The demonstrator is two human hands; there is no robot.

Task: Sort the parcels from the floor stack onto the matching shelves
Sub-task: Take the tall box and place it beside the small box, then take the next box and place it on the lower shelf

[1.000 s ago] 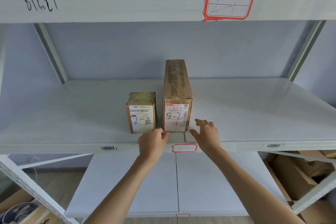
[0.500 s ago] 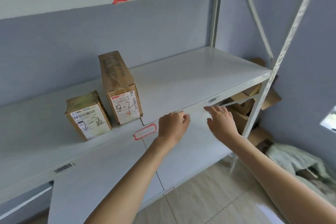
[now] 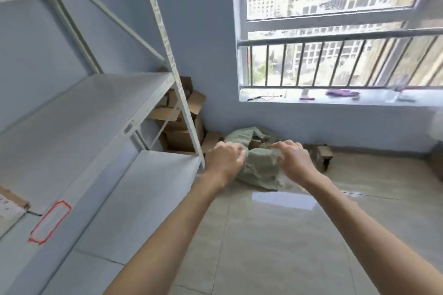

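A green woven sack (image 3: 260,170) lies on the floor by the wall under the window, with parcels (image 3: 260,142) showing in its open mouth. A brown parcel (image 3: 322,153) lies just right of it. My left hand (image 3: 225,160) and my right hand (image 3: 296,161) are stretched out in the air in front of the sack, a sack's width apart. Their fingers are loosely curled and hold nothing. The white rack's middle shelf (image 3: 72,127) is at the left, and the corner of a labelled parcel (image 3: 8,206) shows at the frame's left edge.
A red-framed label (image 3: 50,223) is on the shelf's front edge. Flattened and open cardboard boxes (image 3: 184,124) are piled in the corner behind the rack's post (image 3: 167,60). Glossy tiled floor (image 3: 275,235) spreads in front. Small items lie on the window sill (image 3: 335,97).
My view has swung right from the shelf with the two "2-2" parcels to the floor sack. Both hands left the shelf edge and now reach out before the sack.
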